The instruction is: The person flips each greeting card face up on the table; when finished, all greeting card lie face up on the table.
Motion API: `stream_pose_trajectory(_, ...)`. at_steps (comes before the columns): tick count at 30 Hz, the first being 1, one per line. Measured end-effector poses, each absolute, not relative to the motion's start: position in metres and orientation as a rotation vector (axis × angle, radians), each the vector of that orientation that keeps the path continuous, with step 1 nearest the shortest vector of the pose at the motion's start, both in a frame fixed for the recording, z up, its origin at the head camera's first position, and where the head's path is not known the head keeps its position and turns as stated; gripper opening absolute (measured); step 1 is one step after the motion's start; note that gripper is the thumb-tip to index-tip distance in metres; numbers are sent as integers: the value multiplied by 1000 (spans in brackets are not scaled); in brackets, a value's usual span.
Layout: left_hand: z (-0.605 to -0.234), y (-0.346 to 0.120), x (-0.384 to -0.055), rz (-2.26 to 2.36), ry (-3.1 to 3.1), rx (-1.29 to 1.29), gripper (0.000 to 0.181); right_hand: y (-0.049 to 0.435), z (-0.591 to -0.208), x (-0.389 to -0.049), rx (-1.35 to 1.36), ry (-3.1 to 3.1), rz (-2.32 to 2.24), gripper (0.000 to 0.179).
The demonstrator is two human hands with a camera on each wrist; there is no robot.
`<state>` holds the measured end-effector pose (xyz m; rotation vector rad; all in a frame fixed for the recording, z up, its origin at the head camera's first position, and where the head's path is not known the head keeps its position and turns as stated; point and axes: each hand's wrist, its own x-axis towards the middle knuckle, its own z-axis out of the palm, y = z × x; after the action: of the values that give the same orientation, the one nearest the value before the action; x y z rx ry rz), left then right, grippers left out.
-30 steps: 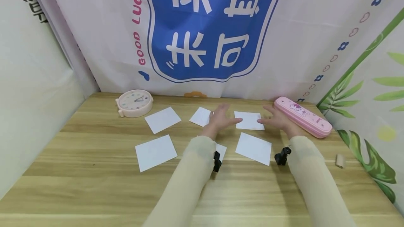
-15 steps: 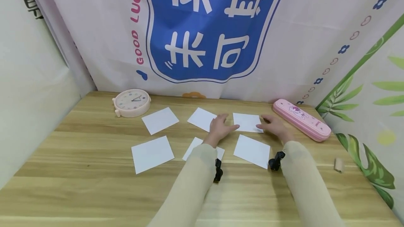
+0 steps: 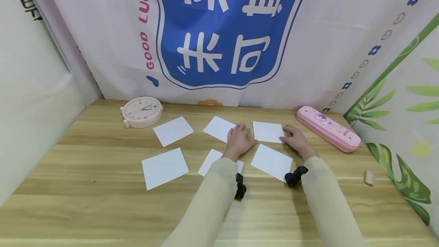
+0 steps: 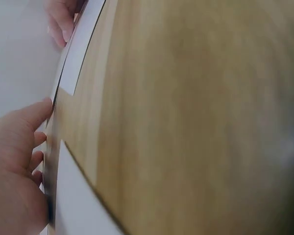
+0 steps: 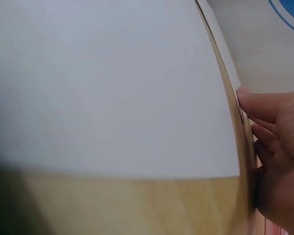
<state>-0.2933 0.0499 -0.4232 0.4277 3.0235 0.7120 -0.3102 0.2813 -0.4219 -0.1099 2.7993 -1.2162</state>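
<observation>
A white card (image 3: 268,132) lies flat at the back right of the table, between the two hands. The left hand (image 3: 238,139) rests low on the table to its left, thumb pointing toward the card's lower left corner; it overlaps another white card (image 3: 217,128). On the other side, the right hand (image 3: 295,139) touches the card's right edge with thumb and forefinger, spread along it. Seen from the right wrist, the thumb (image 5: 255,104) lies at the card's edge. In the left wrist view, the left hand's fingers (image 4: 38,159) are loosely bent and hold nothing.
Nearer the front lie white cards: one at right (image 3: 272,162), one partly under the left sleeve (image 3: 210,161), one at left (image 3: 165,168). Another card (image 3: 173,131) lies back left, near a pink clock (image 3: 142,112). A pink pencil case (image 3: 328,128) and small beige object (image 3: 369,178) are at right.
Both hands have come down onto the table beside the back right card. The right hand has moved in to the card's right edge; the left hand's fingers have drawn closer together.
</observation>
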Motion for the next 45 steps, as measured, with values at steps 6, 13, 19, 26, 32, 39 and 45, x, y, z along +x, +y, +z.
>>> stream_pose_trajectory(6, -423, 55, -294, 624, 3002, 387, 55, 282, -422, -309, -145, 2803, -1179, 56)
stream_pose_trajectory(13, -424, 57, -296, 611, 3001, 364, 52, 282, -423, -308, -154, 2799, -1148, 56)
stream_pose_trajectory(19, -421, 58, -297, 696, 2990, 327, 46, 281, -422, -311, -203, 2823, -1107, 56)
stream_pose_trajectory(26, -420, 57, -295, 724, 2976, 312, 47, 282, -423, -311, -251, 2819, -1034, 59)
stream_pose_trajectory(32, -421, 57, -295, 750, 2992, 316, 47, 281, -421, -311, -191, 2788, -1119, 61)
stream_pose_trajectory(39, -421, 56, -293, 869, 2990, 309, 42, 273, -410, -307, 38, 2683, -1447, 59)
stream_pose_trajectory(45, -421, 53, -296, 1089, 2944, 284, 38, 266, -406, -308, 77, 2681, -1544, 55)
